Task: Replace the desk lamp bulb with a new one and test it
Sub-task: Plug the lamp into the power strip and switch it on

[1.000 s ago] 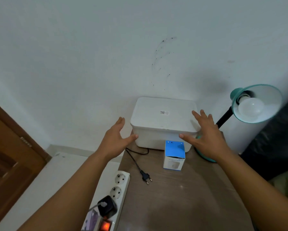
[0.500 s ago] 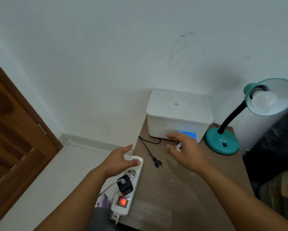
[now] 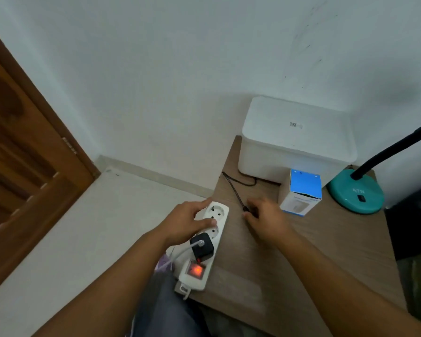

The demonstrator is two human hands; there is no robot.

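The teal desk lamp's base (image 3: 355, 197) stands at the table's right rear. Its black neck (image 3: 387, 152) rises to a shade cut off by the frame's right edge, so the bulb is out of sight. A blue-and-white bulb box (image 3: 302, 193) stands upright left of the base. The lamp's black cord (image 3: 233, 188) runs forward to its plug (image 3: 248, 209), which the fingers and thumb of my right hand (image 3: 268, 218) pinch on the tabletop. My left hand (image 3: 188, 221) grips the far end of the white power strip (image 3: 216, 212), thumb across its top.
The strip lies along the left edge of the wooden table (image 3: 314, 259), with a lit red switch (image 3: 196, 269) and a black charger (image 3: 202, 246) plugged in. A white lidded box (image 3: 297, 142) sits at the back against the wall. A brown door (image 3: 22, 166) stands at the left.
The view has swung left and down. My left hand has settled onto the power strip's end. My right hand has drawn back from the bulb box and closed over the lamp plug.
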